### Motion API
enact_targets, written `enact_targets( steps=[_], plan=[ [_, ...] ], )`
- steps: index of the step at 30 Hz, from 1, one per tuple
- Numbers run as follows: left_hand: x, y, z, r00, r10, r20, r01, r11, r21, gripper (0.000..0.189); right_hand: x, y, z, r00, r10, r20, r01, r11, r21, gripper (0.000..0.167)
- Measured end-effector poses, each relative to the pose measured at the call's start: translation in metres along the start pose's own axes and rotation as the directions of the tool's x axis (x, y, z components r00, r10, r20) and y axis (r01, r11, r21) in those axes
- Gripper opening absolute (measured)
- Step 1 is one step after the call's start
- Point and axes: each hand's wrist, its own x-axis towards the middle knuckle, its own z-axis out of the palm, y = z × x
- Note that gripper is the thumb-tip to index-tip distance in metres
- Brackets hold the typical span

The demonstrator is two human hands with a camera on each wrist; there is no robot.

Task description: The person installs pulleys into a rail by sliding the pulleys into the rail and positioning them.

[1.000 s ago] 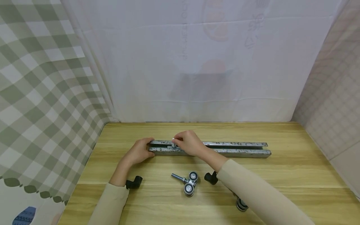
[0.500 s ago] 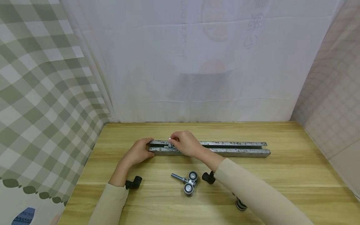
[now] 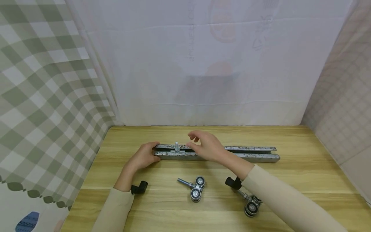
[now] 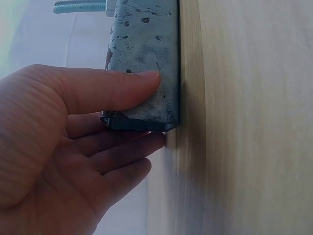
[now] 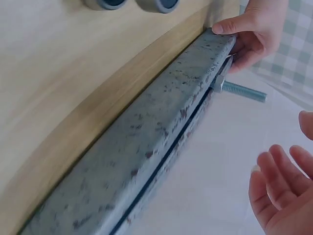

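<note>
A grey, mottled metal channel rail (image 3: 249, 157) lies lengthwise on the table, its slot facing up. At its left end my left hand (image 3: 144, 155) grips it, thumb on the near side wall (image 4: 142, 54) and fingers round the end and far side. A threaded bolt (image 3: 176, 146) with a nut (image 5: 218, 83) stands up out of the slot, close to the left hand; whatever it is fixed to inside the rail is mostly hidden. My right hand (image 3: 207, 146) hovers over the rail to the right of the bolt, fingers loosely bent and holding nothing.
One roller trolley (image 3: 195, 194) with a bolt lies in front of the rail on the wooden table (image 3: 162, 212). Another roller trolley (image 3: 251, 208) lies further right, partly under the right sleeve. A white cloth (image 3: 145, 80) hangs behind; a checked cloth (image 3: 43, 80) hangs at left.
My right hand pinched the bolt and slid it slightly left along the slot, then let go and moved off to the right. My left hand has stayed on the rail's end.
</note>
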Motion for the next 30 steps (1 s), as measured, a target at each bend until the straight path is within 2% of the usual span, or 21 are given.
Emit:
enact_targets(
  steps=[12, 15, 18, 21, 24, 30],
  plan=[
    [0.003, -0.001, 0.003, 1.0, -0.004, -0.005, 0.004, 1.0, -0.001, 0.069, -0.05, 0.014, -0.023, 0.988, -0.154, -0.014, 0.151, 0.981, -0.124, 0.041],
    [0.003, -0.001, 0.003, 1.0, -0.005, -0.004, 0.005, 1.0, 0.0, 0.07, -0.065, 0.018, -0.025, 0.978, -0.21, -0.001, 0.205, 0.959, -0.196, 0.044],
    [0.002, -0.002, 0.004, 1.0, -0.01, 0.0, 0.01, 1.0, -0.006, 0.071, -0.079, 0.024, -0.025, 0.959, -0.285, 0.008, 0.276, 0.922, -0.273, 0.05],
    [0.002, -0.002, 0.004, 1.0, -0.012, 0.003, 0.012, 1.0, -0.013, 0.071, -0.094, 0.03, -0.024, 0.945, -0.326, 0.017, 0.313, 0.889, -0.334, 0.057],
    [0.002, -0.002, 0.004, 1.0, -0.009, 0.003, 0.009, 1.0, -0.011, 0.071, -0.108, 0.034, -0.023, 0.954, -0.297, 0.048, 0.291, 0.873, -0.39, 0.065],
    [0.003, -0.001, 0.003, 1.0, 0.001, -0.01, -0.001, 1.0, -0.003, 0.069, -0.132, 0.038, -0.019, 0.98, -0.171, 0.101, 0.198, 0.876, -0.441, 0.07]
  ],
)
